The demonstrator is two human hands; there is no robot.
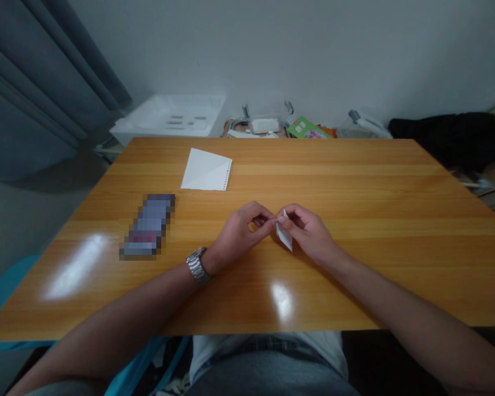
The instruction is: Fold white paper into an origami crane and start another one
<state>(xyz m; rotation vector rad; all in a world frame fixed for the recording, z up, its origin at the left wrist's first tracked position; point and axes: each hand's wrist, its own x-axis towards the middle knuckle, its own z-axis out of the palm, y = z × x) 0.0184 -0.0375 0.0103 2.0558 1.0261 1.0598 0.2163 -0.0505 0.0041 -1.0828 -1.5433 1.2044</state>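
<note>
A small folded piece of white paper (285,236) is held just above the middle of the table, its pointed lower end hanging down. My right hand (311,231) pinches it between thumb and fingers. From the other side, my left hand (249,224) is closed in a pinch at the paper's upper left edge, its fingertips meeting those of the right. The fingers cover part of the paper, so its whole shape is hidden. A metal watch (198,266) is on my left wrist.
A sheet of white paper (206,171) with a perforated right edge lies towards the back of the wooden table (355,181). A pixelated phone-like object (148,225) lies at left. Behind the table are a white tray (181,113), a green packet (307,128) and dark cloth (449,137).
</note>
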